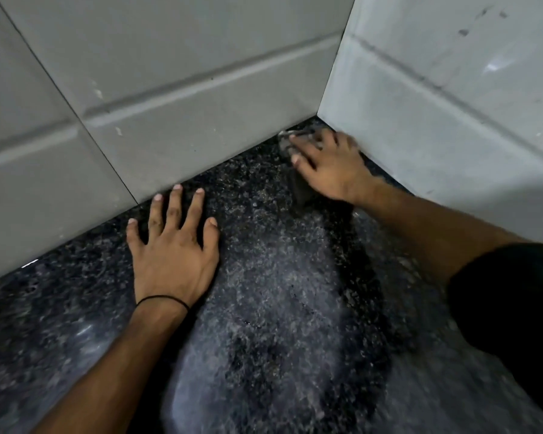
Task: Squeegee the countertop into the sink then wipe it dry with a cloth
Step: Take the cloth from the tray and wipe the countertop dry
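Observation:
The countertop (264, 277) is dark speckled granite running into a tiled corner. My right hand (326, 164) reaches into that corner and presses flat on a small grey cloth (287, 142), which shows only past the fingertips and is blurred. My left hand (173, 242) lies flat on the counter with fingers spread, close to the back wall, holding nothing; a thin black band circles its wrist. No squeegee and no sink are in view.
Grey wall tiles (170, 89) rise along the back of the counter, and a lighter tiled wall (436, 104) closes the right side, meeting at the corner. A dark sleeve (514, 292) covers my right upper arm.

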Demonstrator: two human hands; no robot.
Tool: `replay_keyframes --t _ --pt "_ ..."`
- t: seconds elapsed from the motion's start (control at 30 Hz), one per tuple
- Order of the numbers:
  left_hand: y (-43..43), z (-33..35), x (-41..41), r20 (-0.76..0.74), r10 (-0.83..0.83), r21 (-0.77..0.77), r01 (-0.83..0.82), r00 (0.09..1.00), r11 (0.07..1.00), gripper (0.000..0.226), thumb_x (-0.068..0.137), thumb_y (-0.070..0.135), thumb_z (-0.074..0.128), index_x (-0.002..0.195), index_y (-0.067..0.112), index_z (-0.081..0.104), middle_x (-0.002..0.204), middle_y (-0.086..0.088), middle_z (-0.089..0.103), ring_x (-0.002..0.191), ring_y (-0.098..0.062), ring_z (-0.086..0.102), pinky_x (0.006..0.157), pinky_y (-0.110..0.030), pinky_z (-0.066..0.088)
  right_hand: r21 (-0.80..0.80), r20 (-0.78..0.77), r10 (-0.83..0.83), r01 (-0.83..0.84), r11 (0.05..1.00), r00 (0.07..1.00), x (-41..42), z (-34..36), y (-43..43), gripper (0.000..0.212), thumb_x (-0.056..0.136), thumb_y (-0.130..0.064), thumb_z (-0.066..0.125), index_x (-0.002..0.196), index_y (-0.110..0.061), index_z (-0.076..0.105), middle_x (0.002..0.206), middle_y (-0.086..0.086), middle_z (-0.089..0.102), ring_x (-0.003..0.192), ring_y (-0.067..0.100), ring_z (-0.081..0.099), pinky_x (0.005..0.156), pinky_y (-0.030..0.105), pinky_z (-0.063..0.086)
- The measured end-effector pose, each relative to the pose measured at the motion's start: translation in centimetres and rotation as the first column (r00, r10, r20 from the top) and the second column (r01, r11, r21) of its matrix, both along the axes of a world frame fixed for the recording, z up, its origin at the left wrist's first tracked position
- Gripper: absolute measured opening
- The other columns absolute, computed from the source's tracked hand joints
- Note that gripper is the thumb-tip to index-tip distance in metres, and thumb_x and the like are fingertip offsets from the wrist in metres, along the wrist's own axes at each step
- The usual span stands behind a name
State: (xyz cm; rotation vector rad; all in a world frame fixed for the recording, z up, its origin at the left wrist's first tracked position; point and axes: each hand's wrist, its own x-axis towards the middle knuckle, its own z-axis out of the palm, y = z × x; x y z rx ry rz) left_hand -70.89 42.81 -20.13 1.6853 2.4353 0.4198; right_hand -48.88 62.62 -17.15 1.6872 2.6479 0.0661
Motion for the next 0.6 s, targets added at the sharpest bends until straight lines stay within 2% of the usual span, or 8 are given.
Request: replay_keyframes --t 0.1,0.17,0.3,0.37,0.43,0.5,0.57,0.6 --pt "0.0 0.1 0.2 0.013 0.010 0.003 -0.010 1.000 1.000 0.058 0.100 0.054 0.019 0.155 0.040 0.008 0.165 0.008 0.008 0.152 -0.018 0.003 0.120 -0.055 0.002 -0.144 -0.127 -0.261 0.243 0.959 0.957 -1.9 -0.9 1.5 0.055 0.098 -0.052 0.025 0.152 -0.040 0.024 0.162 0.008 0.016 0.144 0.044 0.012 0.119 0.053 0.005" --pt "0.2 0.2 0.2 0.028 0.005 0.019 -0.006 1.000 1.000 0.058 0.100 0.051 0.022 0.155 0.039 0.009 0.165 0.008 0.009 0.152 -0.017 0.005 0.119 -0.055 0.004 -0.153 -0.154 -0.233 0.210 0.966 0.960 -4.5 -1.3 -1.4 0.057 0.097 -0.050 0.026 0.152 -0.039 0.023 0.163 0.006 0.017 0.145 0.048 0.009 0.119 0.057 0.004" --pt "-0.4 1.4 -1.0 0.230 0.039 0.187 -0.084 0.972 0.979 0.055 0.098 0.034 0.034 0.153 0.031 0.026 0.161 0.005 0.027 0.149 -0.018 0.023 0.118 -0.055 0.019 -0.059 -0.141 0.217 -0.227 0.972 0.966 -8.1 -1.6 -12.8 0.056 0.096 -0.054 0.025 0.151 -0.046 0.019 0.161 0.008 0.023 0.144 0.050 0.012 0.117 0.061 0.010" --pt "-2.5 2.0 -2.1 0.198 0.072 0.163 -0.106 0.977 0.981 0.056 0.097 0.036 0.036 0.152 0.031 0.029 0.160 0.003 0.031 0.149 -0.019 0.024 0.118 -0.054 0.020 -0.108 -0.112 0.466 -0.477 0.872 0.878 -6.4 -0.8 -15.7 0.052 0.098 -0.057 0.026 0.149 -0.051 0.017 0.162 0.004 0.019 0.146 0.044 0.010 0.119 0.057 0.009" --pt "-5.6 2.5 -3.6 0.085 0.101 0.099 -0.109 0.991 0.989 0.057 0.096 0.046 0.031 0.152 0.035 0.027 0.160 0.004 0.028 0.150 -0.020 0.021 0.117 -0.055 0.015 -0.114 -0.043 0.576 -0.576 0.809 0.817 -3.8 -0.7 -13.5 0.052 0.098 -0.061 0.022 0.149 -0.053 0.015 0.163 0.000 0.018 0.148 0.038 0.011 0.121 0.053 0.011" --pt "-9.0 2.5 -5.2 -0.020 0.146 0.041 -0.145 0.989 0.989 0.060 0.095 0.054 0.024 0.153 0.039 0.021 0.162 0.004 0.024 0.151 -0.021 0.017 0.117 -0.057 0.009 -0.083 -0.004 0.435 -0.434 0.897 0.900 -1.4 -1.2 -8.7 0.054 0.096 -0.064 0.014 0.149 -0.055 0.011 0.162 0.001 0.021 0.148 0.036 0.016 0.119 0.054 0.016" --pt "-11.9 2.1 -6.9 -0.064 0.196 -0.012 -0.198 0.978 0.980 0.062 0.094 0.059 0.019 0.154 0.043 0.016 0.164 0.005 0.018 0.151 -0.021 0.013 0.117 -0.058 0.003 -0.081 -0.035 0.113 -0.116 0.990 0.993 -0.4 -1.2 -5.6 0.053 0.094 -0.066 0.013 0.146 -0.059 0.009 0.162 0.002 0.021 0.147 0.038 0.017 0.118 0.055 0.016" --pt "-12.9 1.8 -7.5 -0.057 0.221 -0.037 -0.224 0.974 0.974 0.062 0.093 0.061 0.017 0.153 0.044 0.013 0.164 0.006 0.016 0.152 -0.021 0.010 0.117 -0.058 0.002 -0.110 -0.062 -0.025 0.018 0.994 0.998 -1.0 -1.2 -5.2 0.052 0.094 -0.064 0.016 0.146 -0.059 0.012 0.163 0.002 0.018 0.147 0.040 0.014 0.119 0.056 0.013"
